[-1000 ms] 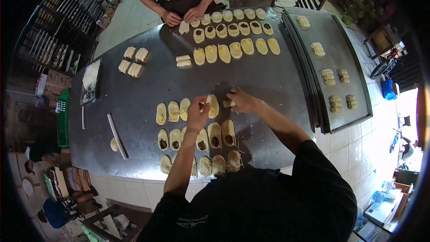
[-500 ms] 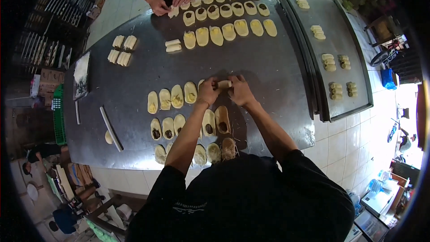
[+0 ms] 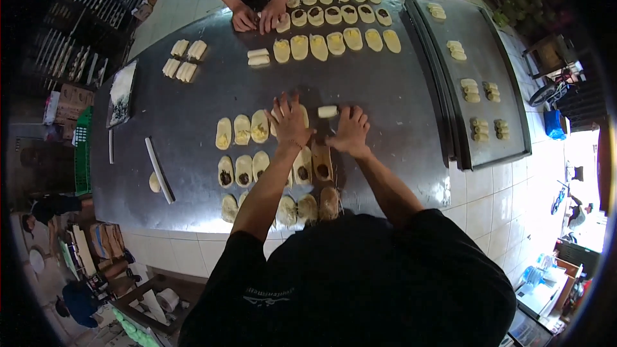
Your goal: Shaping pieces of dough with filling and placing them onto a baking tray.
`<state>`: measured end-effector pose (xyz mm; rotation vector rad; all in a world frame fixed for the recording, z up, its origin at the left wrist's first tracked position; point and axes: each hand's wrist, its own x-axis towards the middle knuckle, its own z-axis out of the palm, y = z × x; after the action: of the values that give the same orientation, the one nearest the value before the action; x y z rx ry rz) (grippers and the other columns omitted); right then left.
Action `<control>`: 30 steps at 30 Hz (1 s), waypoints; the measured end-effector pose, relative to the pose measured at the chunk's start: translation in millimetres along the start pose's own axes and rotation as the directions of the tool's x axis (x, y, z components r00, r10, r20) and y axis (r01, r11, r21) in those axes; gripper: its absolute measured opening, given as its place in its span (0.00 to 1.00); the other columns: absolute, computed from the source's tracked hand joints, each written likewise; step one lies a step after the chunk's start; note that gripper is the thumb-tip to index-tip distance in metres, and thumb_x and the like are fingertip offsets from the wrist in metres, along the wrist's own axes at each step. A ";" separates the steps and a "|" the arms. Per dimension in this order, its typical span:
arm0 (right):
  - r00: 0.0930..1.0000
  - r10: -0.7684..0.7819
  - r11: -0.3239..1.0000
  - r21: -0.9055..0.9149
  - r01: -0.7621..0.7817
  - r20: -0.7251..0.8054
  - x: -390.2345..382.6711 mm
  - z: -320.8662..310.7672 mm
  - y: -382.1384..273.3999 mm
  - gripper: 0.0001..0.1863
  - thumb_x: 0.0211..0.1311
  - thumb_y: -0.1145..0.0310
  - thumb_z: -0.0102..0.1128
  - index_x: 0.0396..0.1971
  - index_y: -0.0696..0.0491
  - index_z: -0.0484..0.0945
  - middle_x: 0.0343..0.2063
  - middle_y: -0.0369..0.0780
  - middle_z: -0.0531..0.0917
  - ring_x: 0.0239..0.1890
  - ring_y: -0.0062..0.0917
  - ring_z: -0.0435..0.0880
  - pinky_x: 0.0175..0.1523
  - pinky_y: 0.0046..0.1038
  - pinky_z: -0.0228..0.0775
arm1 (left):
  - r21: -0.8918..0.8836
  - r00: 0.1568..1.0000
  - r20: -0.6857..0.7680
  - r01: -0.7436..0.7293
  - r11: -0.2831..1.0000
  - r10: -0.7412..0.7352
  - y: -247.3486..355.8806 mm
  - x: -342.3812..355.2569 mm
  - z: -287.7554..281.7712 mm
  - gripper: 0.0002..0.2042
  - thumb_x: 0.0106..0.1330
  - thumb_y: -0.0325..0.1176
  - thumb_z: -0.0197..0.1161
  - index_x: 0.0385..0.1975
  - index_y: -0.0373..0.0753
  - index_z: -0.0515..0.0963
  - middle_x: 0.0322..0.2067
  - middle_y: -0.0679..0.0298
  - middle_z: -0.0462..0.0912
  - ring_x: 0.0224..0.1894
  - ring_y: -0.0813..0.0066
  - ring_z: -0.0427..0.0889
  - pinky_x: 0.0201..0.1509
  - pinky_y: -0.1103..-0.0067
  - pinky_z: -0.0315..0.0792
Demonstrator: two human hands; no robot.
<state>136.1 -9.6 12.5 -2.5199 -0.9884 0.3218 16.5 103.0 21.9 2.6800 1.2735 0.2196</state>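
Observation:
A short rolled dough piece [image 3: 327, 112] rests on the dark metal table just beyond and between my hands. My left hand [image 3: 289, 123] has its fingers spread, over the right end of a row of flat dough ovals with yellow filling [image 3: 259, 127]; it hides some of them. Close beside the roll, my right hand [image 3: 351, 133] has its fingers apart and grips nothing. Nearer to me lies a row of dough ovals with dark filling [image 3: 243, 168], partly covered by my left forearm. Dough ovals with a pale, stringy topping [image 3: 287, 211] form the row closest to my body.
Across the table a co-worker's hands [image 3: 257, 19] work at dough beside three more rows of ovals. Dough rolls [image 3: 186, 72] sit in groups at left, near a flour tray [image 3: 121, 93] and a rolling pin [image 3: 159, 170]. Baking trays [image 3: 472, 148] with rolls stand at right.
Both my hands have let go of the dough roll, which now lies on the table. My left hand has opened out over the ovals; my right has drawn slightly toward me.

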 end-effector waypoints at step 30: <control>0.887 -0.414 0.790 0.403 0.462 -0.207 -139.2 13.7 35.2 0.07 0.49 0.70 0.64 0.29 0.54 0.78 0.36 0.43 0.75 0.45 0.40 0.74 0.44 0.39 0.66 | -0.376 0.968 -0.213 -0.206 0.903 0.133 6.2 -165.9 22.3 0.06 0.57 0.26 0.62 0.34 0.39 0.80 0.42 0.59 0.70 0.50 0.53 0.66 0.60 0.55 0.56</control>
<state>51.8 -124.8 -6.9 -1.8125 -1.2576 0.2300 -78.1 -31.9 -8.7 2.4542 0.9110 0.6839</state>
